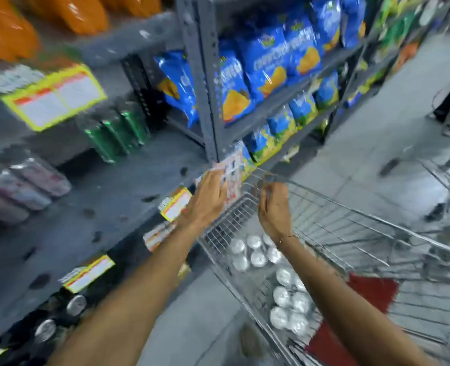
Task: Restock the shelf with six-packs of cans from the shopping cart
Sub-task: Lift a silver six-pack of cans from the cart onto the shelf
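The view is motion-blurred. My left hand [208, 197] grips a white and red six-pack of cans [230, 172] at the front right corner of the grey shelf [128, 186], beside the upright post. My right hand [274, 205] hovers just right of the pack, over the front rim of the wire shopping cart [332, 199], fingers loosely curled and holding nothing. In the cart, silver can tops show on two more six-packs [255, 250] [288, 303]. A green six-pack [118, 133] stands at the back of the same shelf.
Dark wrapped packs [25, 186] lie on the shelf's left. Cans [60, 318] fill the level below. Blue chip bags [266, 67] fill the neighbouring rack, and orange bottles [9, 27] stand above. Yellow price tags [52, 96] line the shelf edges. The grey aisle floor [377, 133] stretches to the right.
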### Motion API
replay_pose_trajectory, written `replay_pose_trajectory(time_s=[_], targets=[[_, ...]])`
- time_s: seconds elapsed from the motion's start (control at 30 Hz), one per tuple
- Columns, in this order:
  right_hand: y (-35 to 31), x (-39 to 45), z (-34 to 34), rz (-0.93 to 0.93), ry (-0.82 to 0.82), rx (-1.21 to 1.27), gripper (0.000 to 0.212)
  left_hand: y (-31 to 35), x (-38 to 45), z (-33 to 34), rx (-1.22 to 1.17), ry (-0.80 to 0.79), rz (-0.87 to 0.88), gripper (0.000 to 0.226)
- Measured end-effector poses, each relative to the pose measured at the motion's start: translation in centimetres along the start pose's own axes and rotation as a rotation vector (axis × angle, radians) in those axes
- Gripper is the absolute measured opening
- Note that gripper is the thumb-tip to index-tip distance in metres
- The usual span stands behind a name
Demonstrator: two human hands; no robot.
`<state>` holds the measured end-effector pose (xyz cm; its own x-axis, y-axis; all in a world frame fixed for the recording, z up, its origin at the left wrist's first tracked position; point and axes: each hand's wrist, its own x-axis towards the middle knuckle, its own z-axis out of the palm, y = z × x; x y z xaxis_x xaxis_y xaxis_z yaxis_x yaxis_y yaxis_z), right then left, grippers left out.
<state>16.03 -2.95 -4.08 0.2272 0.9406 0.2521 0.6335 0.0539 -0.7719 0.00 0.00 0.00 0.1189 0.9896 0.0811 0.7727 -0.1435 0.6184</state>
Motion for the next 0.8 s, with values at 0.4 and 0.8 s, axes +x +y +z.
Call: replay_pose_trajectory(time_s=[0.4, 0.8], targets=[[19.5, -2.0, 5.2, 0.828, -0.768, -0.044, 0.05, -6.7, -1.9, 18.9, -0.085, -0.486, -0.986, 0.054], [22.8, -3.8, 6.7, 0.871, -0.525, 0.326, 0.023, -6.9, -2.5, 22.1, -0.273, -0.267, -1.29, 0.049]])
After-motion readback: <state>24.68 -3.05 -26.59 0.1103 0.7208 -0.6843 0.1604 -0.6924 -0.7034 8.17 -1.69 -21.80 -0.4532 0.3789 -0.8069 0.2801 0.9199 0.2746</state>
